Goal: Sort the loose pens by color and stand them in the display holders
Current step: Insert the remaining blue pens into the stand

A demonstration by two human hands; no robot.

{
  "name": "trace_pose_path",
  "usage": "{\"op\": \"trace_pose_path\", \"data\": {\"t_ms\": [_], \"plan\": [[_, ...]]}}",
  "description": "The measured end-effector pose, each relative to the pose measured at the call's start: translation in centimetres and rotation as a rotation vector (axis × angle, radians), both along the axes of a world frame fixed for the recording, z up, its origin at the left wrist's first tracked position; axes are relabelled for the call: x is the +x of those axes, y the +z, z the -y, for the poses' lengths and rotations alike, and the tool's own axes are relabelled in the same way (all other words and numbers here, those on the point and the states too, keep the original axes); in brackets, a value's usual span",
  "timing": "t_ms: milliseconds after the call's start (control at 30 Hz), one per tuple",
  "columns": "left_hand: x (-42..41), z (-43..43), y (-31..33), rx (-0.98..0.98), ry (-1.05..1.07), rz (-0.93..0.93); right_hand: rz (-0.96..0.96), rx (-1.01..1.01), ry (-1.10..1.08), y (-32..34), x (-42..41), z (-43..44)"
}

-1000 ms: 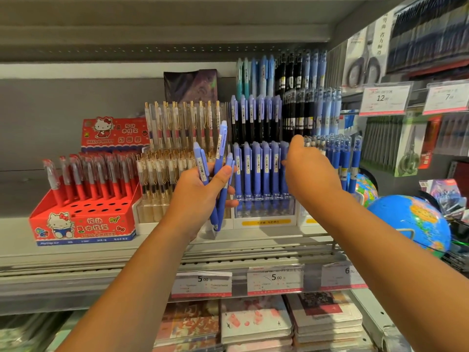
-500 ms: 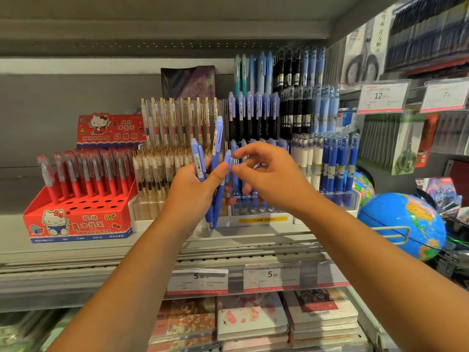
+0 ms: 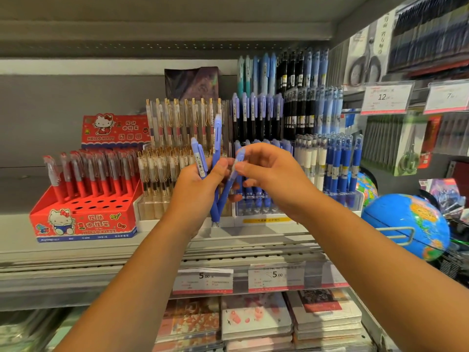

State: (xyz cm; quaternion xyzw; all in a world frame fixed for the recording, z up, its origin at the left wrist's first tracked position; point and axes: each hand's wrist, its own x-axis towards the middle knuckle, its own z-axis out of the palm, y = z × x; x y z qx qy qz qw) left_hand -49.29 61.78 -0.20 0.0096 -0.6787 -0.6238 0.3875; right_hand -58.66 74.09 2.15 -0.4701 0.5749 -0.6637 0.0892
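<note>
Head-worn view, close, facing display holders (image 3: 264, 219)

On the grey metal shelf (image 3: 63, 247), the red cardboard pen box (image 3: 83, 222) is sitting left of the clear plastic pen holders (image 3: 256, 213), blue plastic pens (image 3: 216, 141) before them

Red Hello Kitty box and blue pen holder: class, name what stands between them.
In the head view, a holder of clear, gold-clipped pens stands between red box and blue pen holder.
</note>
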Motion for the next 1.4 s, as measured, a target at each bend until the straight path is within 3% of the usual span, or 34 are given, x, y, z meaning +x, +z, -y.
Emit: {"op": "trace_pose_path", "data": {"t_ms": [167,400,600,867,1167,1400], "plan": [[0.0,0.2,0.1,0.018,0.034,0.001,0.103,-0.144,0.016,0.6,-1.0,-0.4],[0.0,0.5,0.0,-0.040,0.124,-0.012,0.014,-0.264,-0.208,1.6,-1.9,-0.6],[0.1,0.6,-0.1,0.016,0.061,0.036,-0.002,-0.319,-0.293,1.6,-2.6,0.2],[0.4,0.9,0.1,0.219,-0.146,-0.021,-0.161,-0.152,-0.383,0.7,-3.3,1.7],[0.3,0.2,0.3,0.034,0.036,-0.014,-0.337,0.013,-0.494,0.1,-3.5,2.6],[0.4,0.0,0.4,-0.037,0.060,-0.020,-0.337,0.046,-0.466,-0.3,-3.2,2.7]]}}
